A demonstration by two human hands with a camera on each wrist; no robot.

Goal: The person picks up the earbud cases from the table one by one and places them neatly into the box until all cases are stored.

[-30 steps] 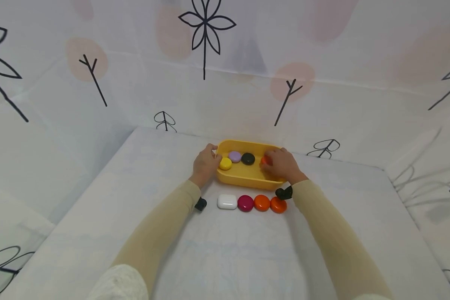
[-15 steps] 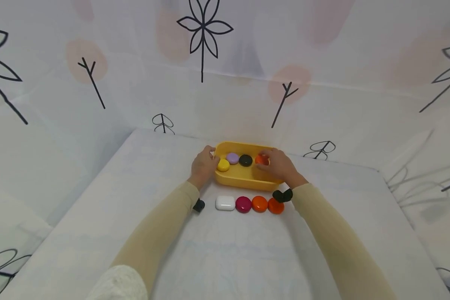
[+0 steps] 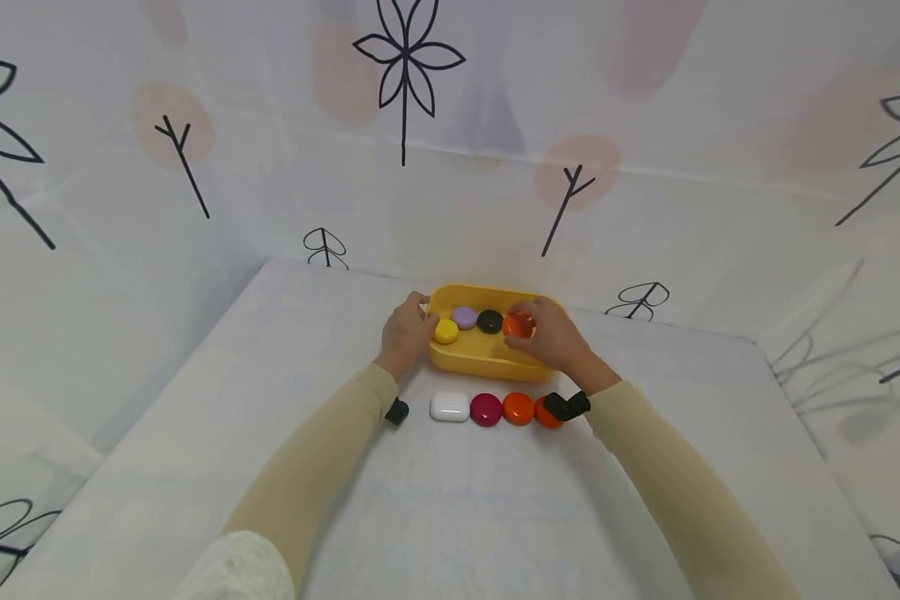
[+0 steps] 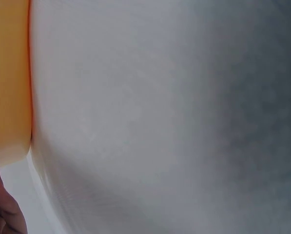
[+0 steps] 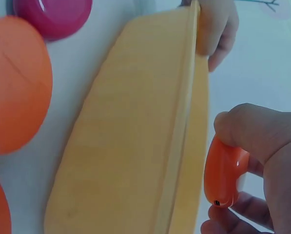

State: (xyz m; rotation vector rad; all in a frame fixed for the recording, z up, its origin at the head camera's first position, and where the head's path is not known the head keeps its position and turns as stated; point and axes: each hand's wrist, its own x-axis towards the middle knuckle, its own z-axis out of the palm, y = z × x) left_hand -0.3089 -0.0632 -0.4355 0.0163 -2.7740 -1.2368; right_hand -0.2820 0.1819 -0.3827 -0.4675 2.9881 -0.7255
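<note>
My left hand (image 3: 407, 333) grips the left end of a yellow oblong tray (image 3: 487, 367). In the left wrist view, part of that hand (image 4: 6, 207) shows under the tray's wall (image 4: 9, 83). Over the tray's right part, my right hand (image 3: 557, 337) pinches a glossy orange disc (image 3: 516, 326) between thumb and fingers. The right wrist view shows this orange disc (image 5: 223, 170) on edge, with a small dark slot in it. Inside the tray lie a yellow disc (image 3: 446, 332), a lilac disc (image 3: 464, 317) and a black disc (image 3: 490, 322).
In front of the tray, a row runs left to right: a white rounded block (image 3: 450, 407), a magenta disc (image 3: 486, 409) and two orange discs. My right wrist's black camera (image 3: 567, 406) partly covers the last one. Patterned cloth (image 3: 450, 200) rises behind the white table (image 3: 465, 517).
My right hand has shifted slightly left with the orange disc, which now shows more clearly between its fingers. The left hand stays on the tray. The head view has shifted slightly.
</note>
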